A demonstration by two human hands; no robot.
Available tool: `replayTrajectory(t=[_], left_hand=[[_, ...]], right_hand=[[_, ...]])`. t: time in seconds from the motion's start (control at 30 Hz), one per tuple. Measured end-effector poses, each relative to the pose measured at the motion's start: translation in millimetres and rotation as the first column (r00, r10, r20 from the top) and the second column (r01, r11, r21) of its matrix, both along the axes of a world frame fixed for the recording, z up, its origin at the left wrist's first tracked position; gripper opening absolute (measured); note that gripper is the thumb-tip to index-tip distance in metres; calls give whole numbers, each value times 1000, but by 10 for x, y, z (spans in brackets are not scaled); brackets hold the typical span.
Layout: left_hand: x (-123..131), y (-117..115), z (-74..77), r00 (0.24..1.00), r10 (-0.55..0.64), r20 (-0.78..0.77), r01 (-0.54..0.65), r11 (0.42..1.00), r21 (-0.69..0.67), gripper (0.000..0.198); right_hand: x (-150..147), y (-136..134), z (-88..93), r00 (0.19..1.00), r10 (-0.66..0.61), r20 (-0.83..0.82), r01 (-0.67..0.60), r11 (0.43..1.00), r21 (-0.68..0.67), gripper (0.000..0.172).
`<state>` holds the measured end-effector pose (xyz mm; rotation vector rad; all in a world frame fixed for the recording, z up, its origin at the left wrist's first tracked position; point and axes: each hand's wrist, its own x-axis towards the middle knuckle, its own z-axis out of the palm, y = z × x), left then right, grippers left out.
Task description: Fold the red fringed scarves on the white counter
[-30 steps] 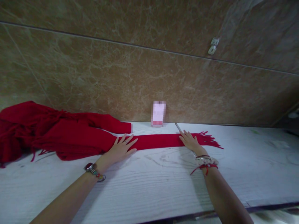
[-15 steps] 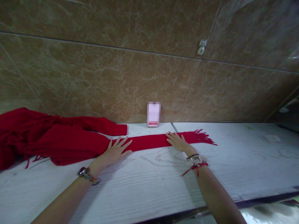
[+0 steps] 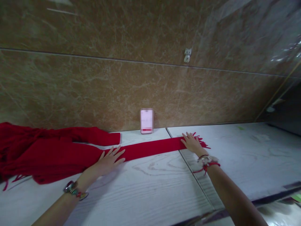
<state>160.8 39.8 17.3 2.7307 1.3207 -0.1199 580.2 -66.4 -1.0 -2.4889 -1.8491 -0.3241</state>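
Observation:
A flat red scarf (image 3: pixel 150 149) with a fringed right end lies straight across the white wood-grain table. My left hand (image 3: pixel 108 159) rests palm down with fingers spread on its left part, where it meets a heap of red cloth (image 3: pixel 63 155). Near the fringe, my right hand (image 3: pixel 192 143) lies flat on the scarf, fingers apart, partly covering the tassels. Both hands are open and press on the fabric without gripping it. Whether scarf and heap are one piece, I cannot tell.
A phone (image 3: pixel 147 121) with a lit, blurred screen leans against the brown marbled wall (image 3: pixel 105 88) behind the table. A small white cat-shaped fixture (image 3: pixel 187 55) is on the wall. A seam crosses the table (image 3: pixel 150 194) below my right hand.
My right hand has slid rightward along the scarf to the fringe. My left hand stays flat near the heap. The camera view has shifted, so the phone and wall appear lower and farther left.

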Motion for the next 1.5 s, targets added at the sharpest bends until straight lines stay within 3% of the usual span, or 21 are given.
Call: replayTrajectory(t=[0.1, 0.2, 0.33, 0.5, 0.63, 0.87, 1.13, 1.27, 1.5], left_hand=[[176, 20, 147, 997, -10, -77, 11, 1000, 9, 45], [542, 38, 338, 991, -103, -84, 107, 993, 52, 37], [1264, 58, 499, 977, -209, 36, 210, 977, -34, 41], [2126, 70, 504, 964, -251, 83, 257, 964, -73, 34], [2524, 118, 434, 967, -239, 88, 249, 961, -120, 30], [2719, 208, 313, 977, -191, 94, 206, 961, -186, 24], [2724, 284, 251, 949, -163, 272, 245, 920, -305, 19], [2676, 359, 228, 908, -113, 404, 301, 846, -440, 9], [2595, 381, 302, 768, 71, 637, 445, 656, -610, 11]], right_hand=[[-103, 24, 91, 999, 2, -52, 2, 997, 83, 46], [-282, 38, 156, 961, 240, -133, -219, 963, 157, 40], [-496, -29, 181, 873, 440, -212, -394, 891, 227, 34], [-582, -145, 202, 823, 526, -215, -494, 849, 188, 30], [-602, -152, 241, 840, 523, -145, -507, 851, 137, 33], [-618, -106, 211, 872, 489, 1, -488, 871, 52, 34], [-640, -78, 184, 891, 425, 159, -446, 884, 139, 23], [-638, -90, 198, 884, 392, 255, -453, 853, 258, 17], [-622, -147, 224, 869, 344, 355, -483, 743, 463, 28]])
